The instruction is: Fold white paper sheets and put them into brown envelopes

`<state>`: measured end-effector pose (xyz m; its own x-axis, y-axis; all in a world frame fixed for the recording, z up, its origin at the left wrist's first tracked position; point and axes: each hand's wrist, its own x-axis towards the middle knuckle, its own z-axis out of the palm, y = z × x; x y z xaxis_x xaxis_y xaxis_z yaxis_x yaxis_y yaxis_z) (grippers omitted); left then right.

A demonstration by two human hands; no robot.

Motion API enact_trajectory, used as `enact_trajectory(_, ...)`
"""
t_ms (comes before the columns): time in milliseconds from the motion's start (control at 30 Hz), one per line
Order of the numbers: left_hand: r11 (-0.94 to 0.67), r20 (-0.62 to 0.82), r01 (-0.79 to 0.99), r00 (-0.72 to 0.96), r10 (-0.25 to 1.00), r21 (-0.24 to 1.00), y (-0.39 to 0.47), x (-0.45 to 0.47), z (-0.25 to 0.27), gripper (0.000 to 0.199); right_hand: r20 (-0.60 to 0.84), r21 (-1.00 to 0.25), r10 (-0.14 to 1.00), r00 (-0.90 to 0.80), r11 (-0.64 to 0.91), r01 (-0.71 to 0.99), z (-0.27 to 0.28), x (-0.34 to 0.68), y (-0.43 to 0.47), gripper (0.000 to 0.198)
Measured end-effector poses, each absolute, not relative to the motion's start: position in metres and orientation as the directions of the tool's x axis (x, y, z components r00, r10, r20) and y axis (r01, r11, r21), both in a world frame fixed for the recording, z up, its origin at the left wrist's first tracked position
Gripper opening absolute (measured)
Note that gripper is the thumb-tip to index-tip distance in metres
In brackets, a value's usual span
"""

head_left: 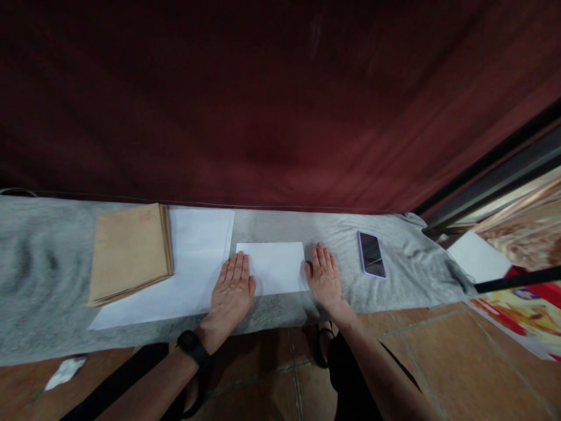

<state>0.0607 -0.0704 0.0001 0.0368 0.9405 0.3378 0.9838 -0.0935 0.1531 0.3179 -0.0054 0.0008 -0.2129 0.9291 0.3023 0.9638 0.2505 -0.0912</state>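
Grey cloth (407,286) bears small white paper (278,266), long left-to-right, your left hand (233,289) and right hand (323,278) flattened at its ends.

1 head-worn camera, facing forward and down, above the hands (232,287)

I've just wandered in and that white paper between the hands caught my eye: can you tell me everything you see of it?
The white paper looks smooth and roughly rectangular, with straight edges and no marks visible on its upper face. It lies flat on the grey cloth. The left hand lies palm down over its left edge; the right hand lies palm down at its right edge, thumb against it. Whether it is folded or layered, I can't tell.
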Motion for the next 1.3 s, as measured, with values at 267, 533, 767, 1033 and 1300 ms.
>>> enact_trajectory(267, -0.31, 0.359, 0.935, 0.234, 0.903, 0.171, -0.093, 0.101, 0.0, 0.061, 0.241, -0.244, 0.842, -0.483, 0.534, 0.809, 0.007, 0.269, -0.046, 0.054)
enact_trajectory(533, -0.305, 0.372, 0.942, 0.235, 0.898, 0.141, -0.099, 0.095, -0.012, 0.061, 0.223, -0.171, 0.844, -0.488, 0.527, 0.832, 0.002, 0.273, -0.055, 0.055)
enact_trajectory(767, -0.179, 0.389, 0.973, 0.11, 0.915, 0.147, -0.095, 0.085, -0.014, 0.068, 0.178, -0.168, 0.906, -0.384, 0.412, 0.895, 0.004, 0.292, -0.04, 0.054)
enact_trajectory(1033, -0.235, 0.345, 0.961, 0.174, 0.923, 0.144, -0.067, 0.079, 0.01, 0.061, 0.176, -0.277, 0.944, -0.277, 0.318, 0.907, 0.02, 0.279, -0.016, 0.05)
enact_trajectory(1300, -0.278, 0.296, 0.95, 0.229, 0.927, 0.138, -0.039, 0.089, 0.0, 0.056, 0.184, -0.366, 0.87, -0.458, 0.493, 0.789, 0.009, 0.229, 0.0, 0.047)
